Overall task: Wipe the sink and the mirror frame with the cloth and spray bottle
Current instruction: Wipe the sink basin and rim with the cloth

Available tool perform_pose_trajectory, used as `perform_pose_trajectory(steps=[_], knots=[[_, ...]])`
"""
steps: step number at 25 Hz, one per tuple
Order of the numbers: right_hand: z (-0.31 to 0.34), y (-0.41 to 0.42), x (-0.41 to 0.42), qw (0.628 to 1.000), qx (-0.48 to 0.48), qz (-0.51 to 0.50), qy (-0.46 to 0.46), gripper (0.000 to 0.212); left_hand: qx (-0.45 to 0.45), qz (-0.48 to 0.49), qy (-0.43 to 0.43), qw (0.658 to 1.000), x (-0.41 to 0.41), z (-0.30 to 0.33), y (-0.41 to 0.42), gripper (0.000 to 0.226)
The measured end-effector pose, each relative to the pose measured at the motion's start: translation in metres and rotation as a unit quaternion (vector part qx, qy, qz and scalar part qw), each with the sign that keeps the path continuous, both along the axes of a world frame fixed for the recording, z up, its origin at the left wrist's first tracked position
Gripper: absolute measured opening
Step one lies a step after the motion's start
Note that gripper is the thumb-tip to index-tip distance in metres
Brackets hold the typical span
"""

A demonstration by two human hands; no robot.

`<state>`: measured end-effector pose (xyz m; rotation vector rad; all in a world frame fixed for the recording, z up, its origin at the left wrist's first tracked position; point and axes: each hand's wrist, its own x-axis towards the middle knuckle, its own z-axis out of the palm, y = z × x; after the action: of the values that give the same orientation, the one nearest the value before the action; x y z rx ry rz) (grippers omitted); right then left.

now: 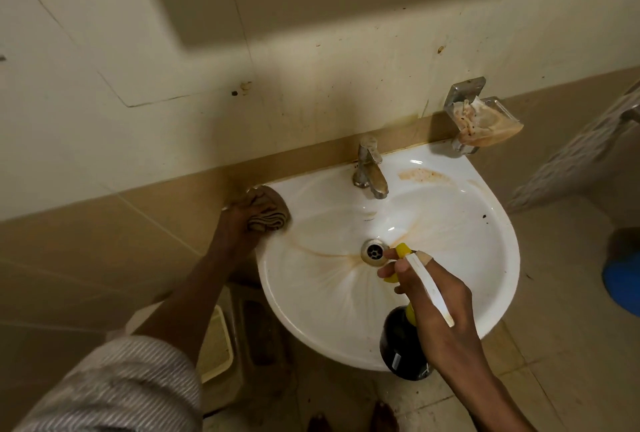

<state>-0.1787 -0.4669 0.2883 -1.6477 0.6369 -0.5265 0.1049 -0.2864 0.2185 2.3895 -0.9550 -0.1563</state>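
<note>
The spray bottle (405,341), held in the right hand (438,296) grip, points at the drain (373,252); the left hand (239,213) grips the cloth (268,210) on the sink (485,258) rim, far-left of the drain.

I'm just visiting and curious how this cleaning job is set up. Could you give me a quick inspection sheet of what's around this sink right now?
Surface: white sink, orange-brown streaks running to the drain, a stain patch behind the tap.
Job's things: brown cloth bunched on the sink's left rim; spray bottle, dark body, yellow nozzle, aimed into the basin.
Clutter: stained soap dish on the wall at the right.
Hands: left hand grips the cloth; right hand holds the bottle, fingers at the trigger.
Cables: nothing seen.
Surroundings: marked cream wall, tan tiles, blue object on the floor at the right; no mirror frame clearly seen.
</note>
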Motion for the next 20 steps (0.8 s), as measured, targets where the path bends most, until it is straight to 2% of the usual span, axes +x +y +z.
perform_pose_trajectory(steps=[5,10,14,17,18,20], knots=[[0.006,0.003,0.010,1.000,0.019,0.008,-0.015,0.024,-0.030,0.039,0.050,0.998,-0.035,-0.004,0.006,0.046],[0.017,0.000,0.021,0.999,-0.008,0.025,-0.036,0.028,-0.090,0.089,-0.002,0.992,-0.086,-0.020,0.020,0.051],[0.012,0.000,0.030,0.998,-0.012,0.042,-0.040,0.028,-0.124,0.158,0.056,0.978,-0.132,-0.036,0.028,0.072],[0.008,0.002,0.033,0.998,-0.004,0.047,-0.036,0.031,-0.174,0.176,0.108,0.963,-0.165,-0.036,0.031,0.077],[0.006,0.003,0.033,0.998,-0.001,0.050,-0.035,0.034,-0.184,0.178,0.126,0.959,-0.175,-0.034,0.031,0.072],[0.003,0.002,0.033,0.998,0.002,0.049,-0.030,0.038,-0.181,0.171,0.121,0.961,-0.193,-0.031,0.031,0.047]])
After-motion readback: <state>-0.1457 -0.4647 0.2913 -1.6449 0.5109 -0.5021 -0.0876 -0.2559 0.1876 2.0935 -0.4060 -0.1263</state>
